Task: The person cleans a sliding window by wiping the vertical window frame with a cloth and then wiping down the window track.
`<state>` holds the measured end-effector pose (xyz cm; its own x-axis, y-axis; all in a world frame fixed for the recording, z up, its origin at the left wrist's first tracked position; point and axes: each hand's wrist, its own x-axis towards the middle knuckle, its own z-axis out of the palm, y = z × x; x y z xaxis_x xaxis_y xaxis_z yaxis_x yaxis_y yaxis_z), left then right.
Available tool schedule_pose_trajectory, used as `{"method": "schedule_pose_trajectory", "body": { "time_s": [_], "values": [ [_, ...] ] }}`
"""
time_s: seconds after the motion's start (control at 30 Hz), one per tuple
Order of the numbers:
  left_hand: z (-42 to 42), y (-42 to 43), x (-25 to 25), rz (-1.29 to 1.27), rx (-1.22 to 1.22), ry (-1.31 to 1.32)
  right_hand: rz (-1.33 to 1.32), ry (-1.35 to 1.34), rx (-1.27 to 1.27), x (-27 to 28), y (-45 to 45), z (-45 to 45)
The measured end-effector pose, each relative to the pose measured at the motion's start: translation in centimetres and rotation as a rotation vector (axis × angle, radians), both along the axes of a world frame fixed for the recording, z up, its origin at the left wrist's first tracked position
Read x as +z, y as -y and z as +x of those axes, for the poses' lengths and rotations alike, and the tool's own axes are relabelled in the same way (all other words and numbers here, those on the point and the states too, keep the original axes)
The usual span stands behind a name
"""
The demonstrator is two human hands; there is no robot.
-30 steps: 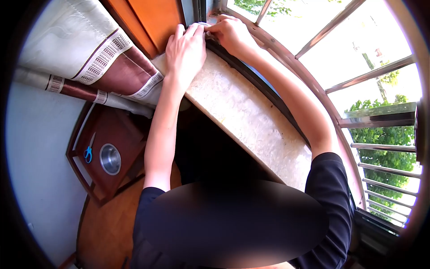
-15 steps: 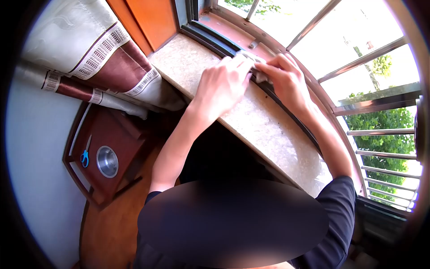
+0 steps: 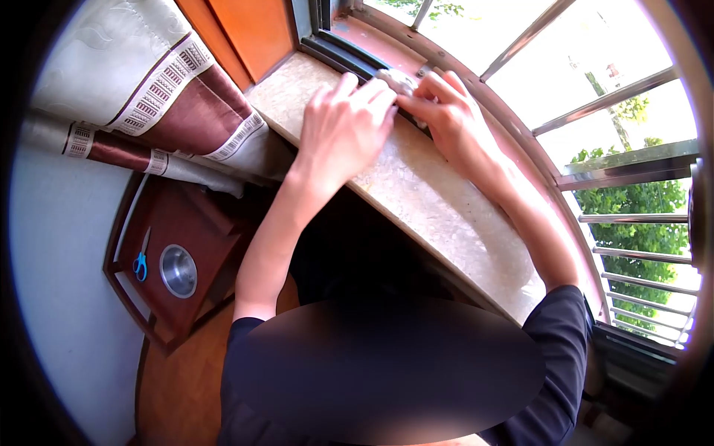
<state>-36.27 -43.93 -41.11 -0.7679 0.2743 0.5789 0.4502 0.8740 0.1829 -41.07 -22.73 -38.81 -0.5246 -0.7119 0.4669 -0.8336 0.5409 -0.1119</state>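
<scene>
A crumpled whitish cloth [image 3: 397,80] lies on the dark window track [image 3: 343,58], between my two hands. My right hand [image 3: 454,119] pinches its near right part with bent fingers. My left hand [image 3: 348,128] is over the stone sill, with its fingertips at the cloth's left side; the fingers are bent and close together, and the fingertips' hold on the cloth is partly hidden. Beneath both hands runs the pale marbled sill [image 3: 439,212].
A patterned curtain [image 3: 175,93] hangs at the upper left beside an orange wooden panel [image 3: 253,33]. Below it, a dark red shelf [image 3: 167,201] holds blue scissors [image 3: 140,264] and a metal bowl [image 3: 178,270]. Metal window bars [image 3: 639,256] stand at the right.
Over the last second both hands and the cloth have come from the track's far corner toward me and right. In the last half second they have shifted slightly back left.
</scene>
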Motion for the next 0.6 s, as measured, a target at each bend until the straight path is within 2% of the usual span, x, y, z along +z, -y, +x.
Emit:
{"method": "schedule_pose_trajectory", "body": {
  "time_s": [0.07,0.13,0.2,0.27,0.33,0.4,0.5,0.53,0.6],
  "values": [
    [-0.8,1.4,0.0,-0.029,0.043,-0.047,-0.078,0.018,0.081,-1.3,1.7,-3.0],
    [-1.4,2.6,0.7,-0.045,0.136,0.011,-0.083,0.024,0.11,-0.8,3.7,-4.9],
    [-2.6,3.8,-0.4,-0.06,0.22,-0.071,-0.128,0.087,0.141,-1.7,5.6,-7.8],
    [-3.7,4.6,-1.0,-0.061,0.223,-0.033,-0.136,0.065,0.133,-2.1,6.5,-8.5],
    [-4.2,4.8,-0.5,0.106,0.172,0.047,-0.069,-0.042,0.081,-1.9,6.7,-7.8],
    [-4.3,4.1,-0.2,0.137,0.158,0.044,-0.039,-0.054,0.061,-1.9,5.8,-7.4],
    [-3.3,1.9,1.7,0.144,0.125,0.277,-0.032,0.106,0.052,-1.4,3.1,-6.3],
    [-3.2,1.2,1.1,0.123,0.064,0.261,-0.032,0.106,0.052,-1.1,1.7,-5.6],
    [-2.5,-0.9,0.5,0.094,0.023,0.395,-0.024,0.227,0.014,-0.7,-1.2,-3.9]
  ]
}}
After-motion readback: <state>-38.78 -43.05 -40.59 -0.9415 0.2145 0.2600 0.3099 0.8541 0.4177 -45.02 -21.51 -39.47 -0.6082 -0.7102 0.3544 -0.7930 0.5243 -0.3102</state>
